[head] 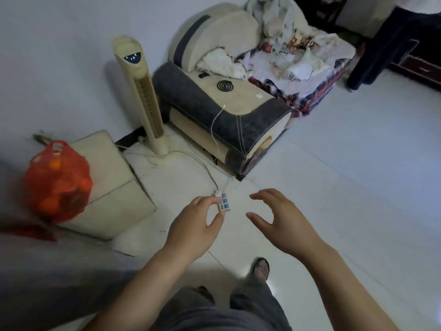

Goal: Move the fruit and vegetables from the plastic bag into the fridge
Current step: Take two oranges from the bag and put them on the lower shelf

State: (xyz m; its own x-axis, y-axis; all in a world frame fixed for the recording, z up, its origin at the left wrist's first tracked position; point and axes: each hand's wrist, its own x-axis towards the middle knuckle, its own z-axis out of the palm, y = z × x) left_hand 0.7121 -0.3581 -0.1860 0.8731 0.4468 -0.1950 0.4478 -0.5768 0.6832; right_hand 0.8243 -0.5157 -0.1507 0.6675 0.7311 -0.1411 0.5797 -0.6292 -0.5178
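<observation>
A red plastic bag [57, 180], tied at the top, stands at the far left with orange round fruit showing through it. It rests on a grey surface [47, 271] against a cream cushion [114, 177]. My left hand [191, 225] hangs in mid-air at the centre, fingers loosely curled, holding nothing, well to the right of the bag. My right hand [281, 218] is beside it, fingers spread and empty. No fridge is in view.
A white power strip [224, 203] with cables lies on the tiled floor below my left fingers. A cream tower fan [145, 96] stands by the wall. A grey and beige sofa [226, 111] piled with cloths fills the back. Another person's dark trouser leg [381, 51] is at the top right.
</observation>
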